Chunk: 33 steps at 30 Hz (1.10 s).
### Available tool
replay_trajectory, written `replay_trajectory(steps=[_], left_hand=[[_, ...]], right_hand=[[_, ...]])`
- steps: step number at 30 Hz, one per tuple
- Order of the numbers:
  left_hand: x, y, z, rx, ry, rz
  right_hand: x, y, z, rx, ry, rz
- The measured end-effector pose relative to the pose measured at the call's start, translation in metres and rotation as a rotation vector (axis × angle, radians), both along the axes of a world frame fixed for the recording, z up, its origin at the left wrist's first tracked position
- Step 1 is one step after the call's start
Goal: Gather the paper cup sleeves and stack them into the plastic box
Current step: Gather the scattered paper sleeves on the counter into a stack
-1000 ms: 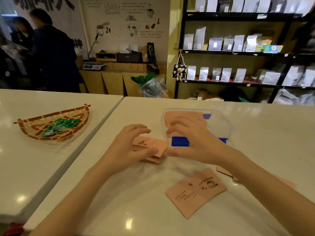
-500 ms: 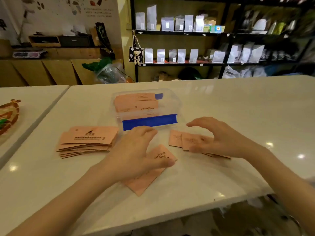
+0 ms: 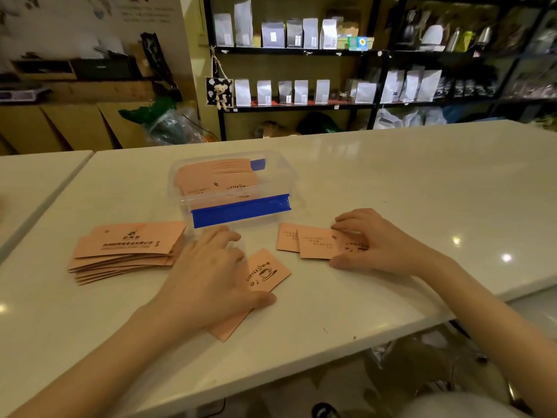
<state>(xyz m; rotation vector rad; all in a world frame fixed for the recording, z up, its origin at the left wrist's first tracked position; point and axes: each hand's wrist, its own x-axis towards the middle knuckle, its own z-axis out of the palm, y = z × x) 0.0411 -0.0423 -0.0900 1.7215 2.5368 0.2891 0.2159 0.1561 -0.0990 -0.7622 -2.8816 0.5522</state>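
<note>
A clear plastic box [image 3: 280, 176] with a blue clip stands at mid-table and holds several pink paper cup sleeves [image 3: 217, 179]. Left of the box lies a fanned stack of sleeves [image 3: 126, 248]. My left hand [image 3: 208, 279] lies palm down over a single sleeve [image 3: 265, 273] in front of the box, with fingers and thumb spanning its edges. To the right of the box, my right hand [image 3: 373, 242] pinches two overlapping sleeves [image 3: 313, 245] between fingertips and thumb; both still rest on the table.
The white table [image 3: 391, 182] ends near my right forearm, with floor below. A second table [image 3: 36, 176] adjoins on the left. Dark shelves [image 3: 301, 52] with bags line the back wall.
My left hand left the stack and my right hand left the box; both came down onto the loose sleeves nearer me. The view swung right, and the basket dropped out of sight.
</note>
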Motion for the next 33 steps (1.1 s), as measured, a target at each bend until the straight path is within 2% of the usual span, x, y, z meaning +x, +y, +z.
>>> replay_trajectory(steps=[7,12,21,26,30,33], left_hand=[[0.001,0.002,-0.004,0.061,-0.090,-0.018],[-0.010,-0.010,0.010,0.213,-0.179,-0.005],[-0.082,-0.058,0.045,0.288,-0.037,0.074],[-0.117,-0.065,0.049,0.297,-0.103,0.104],[-0.132,-0.062,0.036,0.321,-0.286,0.126],[-0.142,-0.059,0.018,0.264,-0.365,0.133]], right_hand=[[-0.016,-0.015,0.012,0.027,0.132,0.027],[-0.045,-0.038,0.031,0.074,0.250,0.129],[-0.131,-0.079,0.049,0.020,0.446,0.315],[-0.177,-0.104,0.049,0.034,0.345,0.370],[-0.203,-0.117,0.045,0.093,0.302,0.391],[-0.214,-0.121,0.040,0.180,0.257,0.399]])
